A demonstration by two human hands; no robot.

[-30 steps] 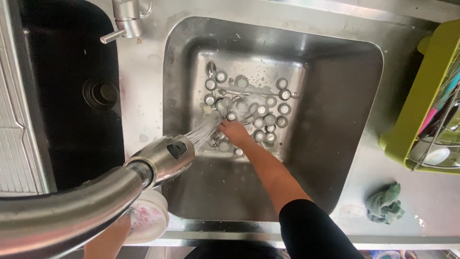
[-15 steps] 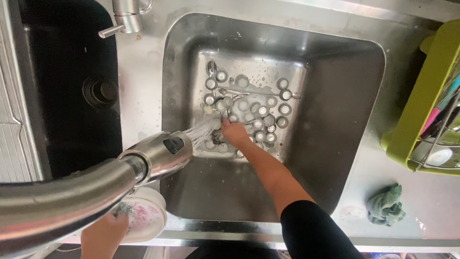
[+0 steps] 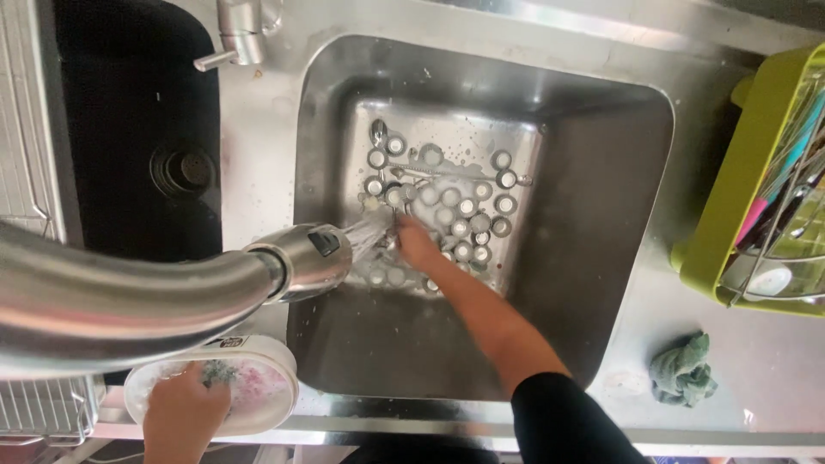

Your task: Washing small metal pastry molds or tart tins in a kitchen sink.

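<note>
Both grips unclear: right hand (image 3: 418, 243) blurred under spray, left hand (image 3: 183, 410) half-hidden on the tub (image 3: 258, 378).

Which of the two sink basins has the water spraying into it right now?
The stainless steel basin on the right, where the right hand reaches under the spray from the chrome faucet head. The black basin beside it gets none.

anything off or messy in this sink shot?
Nothing damaged. A crumpled green cloth lies loose on the wet steel counter. Right hand is under the running faucet, down on the sink mat; left hand grips a white dish at the edge.
</note>
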